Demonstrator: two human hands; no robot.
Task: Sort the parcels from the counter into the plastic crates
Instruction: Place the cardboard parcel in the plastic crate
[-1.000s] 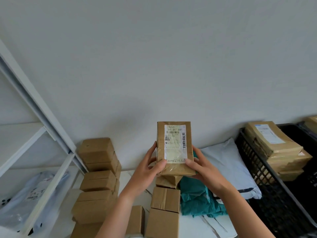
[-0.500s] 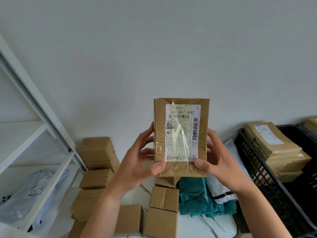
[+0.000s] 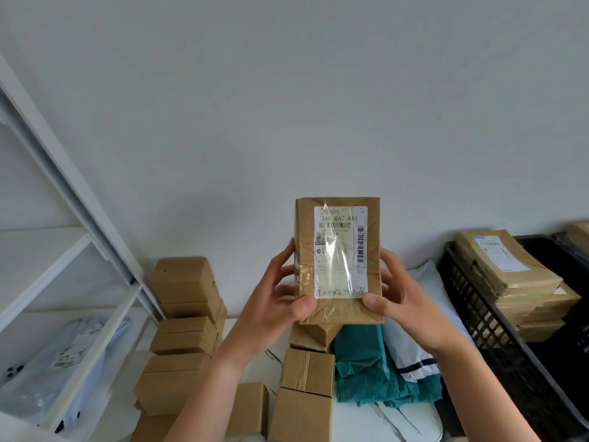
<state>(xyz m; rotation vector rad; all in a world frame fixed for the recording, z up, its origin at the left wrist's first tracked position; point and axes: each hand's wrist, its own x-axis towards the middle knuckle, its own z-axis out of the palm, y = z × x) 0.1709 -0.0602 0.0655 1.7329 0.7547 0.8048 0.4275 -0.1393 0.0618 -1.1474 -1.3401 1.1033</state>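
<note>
A brown paper-wrapped parcel [image 3: 338, 260] with a white shipping label stands upright in front of me, above the counter. My left hand [image 3: 274, 301] grips its left edge, thumb on the front near the bottom. My right hand [image 3: 401, 298] grips its right edge the same way. A black plastic crate [image 3: 471, 314] at the right holds a stack of flat brown parcels [image 3: 510, 275]. Several small cardboard boxes [image 3: 185, 317] stand stacked on the white counter [image 3: 357, 419] below my hands.
A teal bag [image 3: 366, 368] and a white poly mailer [image 3: 424, 317] lie on the counter beside the crate. A white shelf unit [image 3: 73, 250] stands at the left with a clear-bagged parcel [image 3: 54, 362] on its lower shelf. A grey wall is behind.
Both hands lifted the labelled parcel from low over the counter toward my face, then eased it slightly right. Its label now faces me squarely.
</note>
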